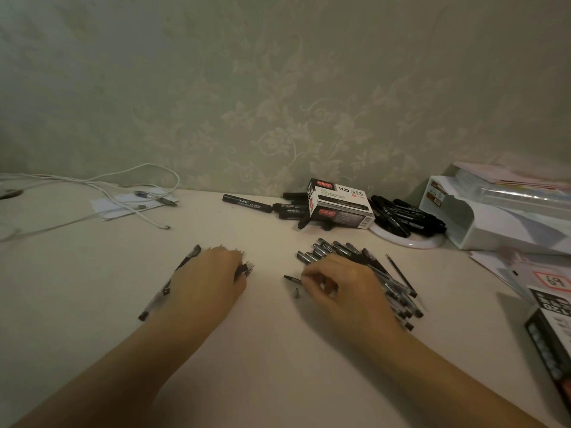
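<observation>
Forearms come in from the bottom edge, both hands down on the pale table (272, 350). Left hand (213, 273) is curled over a bunch of pens (246, 269), gripping them, and the dark ends poke out on its right side. A loose gel pen (168, 284) lies slanted just beside that hand, on its left. Right hand (340, 285) has thumb and forefinger pinched on a single pen (292, 278), tip pointing left and low over the table. A small cap (296, 293) sits just under that tip. Behind and under the right hand is a pile of gel pens (380, 273), fanned out to the right. Further back, by the wall, a marker box (340, 205) marked 1120 has black markers (247, 202) scattered around it. White cables (123, 193) are off to the left and a white desk tray (482, 223) sits on the right.
</observation>
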A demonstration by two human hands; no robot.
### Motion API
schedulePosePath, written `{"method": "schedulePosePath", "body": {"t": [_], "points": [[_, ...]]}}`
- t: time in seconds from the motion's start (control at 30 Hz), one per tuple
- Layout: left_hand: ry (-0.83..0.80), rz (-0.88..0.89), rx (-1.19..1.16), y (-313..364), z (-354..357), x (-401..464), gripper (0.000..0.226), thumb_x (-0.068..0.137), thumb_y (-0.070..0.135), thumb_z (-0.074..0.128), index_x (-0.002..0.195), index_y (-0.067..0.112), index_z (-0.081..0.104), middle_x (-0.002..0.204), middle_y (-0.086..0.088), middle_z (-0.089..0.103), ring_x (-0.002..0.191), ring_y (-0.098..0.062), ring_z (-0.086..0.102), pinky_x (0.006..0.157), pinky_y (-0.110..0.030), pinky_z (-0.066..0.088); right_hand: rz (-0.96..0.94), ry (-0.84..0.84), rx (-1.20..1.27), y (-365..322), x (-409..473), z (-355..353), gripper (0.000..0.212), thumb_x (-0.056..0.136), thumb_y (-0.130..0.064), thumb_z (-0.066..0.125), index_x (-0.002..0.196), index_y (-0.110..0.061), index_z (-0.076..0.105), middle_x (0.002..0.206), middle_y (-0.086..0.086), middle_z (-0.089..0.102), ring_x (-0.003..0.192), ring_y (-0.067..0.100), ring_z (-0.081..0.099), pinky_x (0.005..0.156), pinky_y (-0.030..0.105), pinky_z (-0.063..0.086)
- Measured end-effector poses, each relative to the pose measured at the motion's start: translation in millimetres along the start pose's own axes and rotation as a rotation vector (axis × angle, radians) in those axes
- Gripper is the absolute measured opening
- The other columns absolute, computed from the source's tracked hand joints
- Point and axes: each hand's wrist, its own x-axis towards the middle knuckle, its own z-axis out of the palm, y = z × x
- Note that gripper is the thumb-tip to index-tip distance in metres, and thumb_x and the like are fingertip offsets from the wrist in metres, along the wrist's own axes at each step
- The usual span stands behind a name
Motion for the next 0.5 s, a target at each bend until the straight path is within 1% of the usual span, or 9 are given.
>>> {"method": "schedulePosePath", "body": {"t": [0.07,0.13,0.2,0.27,0.3,0.33,0.4,0.5], "points": [[0.032,-0.007,-0.028,-1,0,0,0.022,0.097,0.034,0.044,0.099,0.018,0.059,0.085,0.006,0.046,0.074,-0.012,0.047,0.053,-0.023,0.031,0.012,0.010,0.014,0,1,0,0.007,0.090,-0.017,0.069,0.091,-0.021,0.074,0.079,-0.018,0.061,0.072,0.001,0.056,0.065,0.016,0.046],[0.132,0.009,-0.132,-2,-2,0,0.017,0.095,0.036,0.049,0.093,0.022,0.058,0.082,0.009,0.047,0.072,-0.011,0.048,0.056,-0.022,0.032,0.072,0.041,0.111,-2,1,0,0.009,0.090,-0.018,0.068,0.093,-0.024,0.075,0.081,-0.017,0.064,0.078,0.002,0.060,0.068,0.015,0.048],[0.232,0.058,-0.378,3,-8,-4,0.009,0.091,0.035,0.057,0.085,0.028,0.057,0.078,0.012,0.052,0.067,-0.004,0.050,0.054,-0.014,0.031,0.228,0.043,0.361,-6,2,-3,0.009,0.090,-0.026,0.069,0.095,-0.031,0.075,0.085,-0.015,0.069,0.083,0.002,0.064,0.071,0.014,0.051],[0.253,0.131,-0.641,17,-13,-11,0.007,0.086,0.033,0.063,0.080,0.031,0.060,0.072,0.017,0.057,0.065,0.002,0.053,0.053,-0.010,0.037,0.371,-0.050,0.669,-12,4,-5,0.011,0.085,-0.035,0.072,0.095,-0.034,0.074,0.088,-0.009,0.073,0.077,0.004,0.068,0.067,0.016,0.052],[0.236,0.165,-0.733,24,-13,-15,0.006,0.085,0.031,0.065,0.080,0.029,0.062,0.069,0.019,0.058,0.063,0.005,0.053,0.053,-0.008,0.038,0.403,-0.111,0.782,-14,4,-5,0.015,0.082,-0.038,0.072,0.096,-0.032,0.075,0.087,-0.004,0.074,0.073,0.005,0.068,0.065,0.017,0.053],[0.208,0.195,-0.784,31,-12,-18,0.005,0.085,0.028,0.066,0.081,0.027,0.064,0.069,0.023,0.059,0.061,0.007,0.052,0.053,-0.006,0.038,0.417,-0.161,0.868,-15,3,-4,0.019,0.080,-0.038,0.072,0.095,-0.029,0.076,0.086,0.000,0.074,0.071,0.008,0.067,0.065,0.018,0.053],[0.171,0.225,-0.803,38,-6,-22,0.004,0.087,0.027,0.066,0.084,0.025,0.066,0.070,0.029,0.057,0.059,0.008,0.051,0.053,-0.006,0.037,0.428,-0.192,0.956,-16,1,-4,0.020,0.078,-0.035,0.071,0.094,-0.024,0.078,0.083,0.003,0.074,0.068,0.010,0.066,0.066,0.019,0.053],[0.165,0.235,-0.800,35,-1,-20,0.003,0.087,0.027,0.066,0.087,0.024,0.066,0.065,0.021,0.055,0.061,0.011,0.051,0.054,-0.004,0.036,0.474,-0.160,0.968,-13,0,-2,0.022,0.076,-0.034,0.073,0.095,-0.025,0.080,0.086,0.003,0.076,0.072,0.010,0.067,0.069,0.019,0.054]]}}
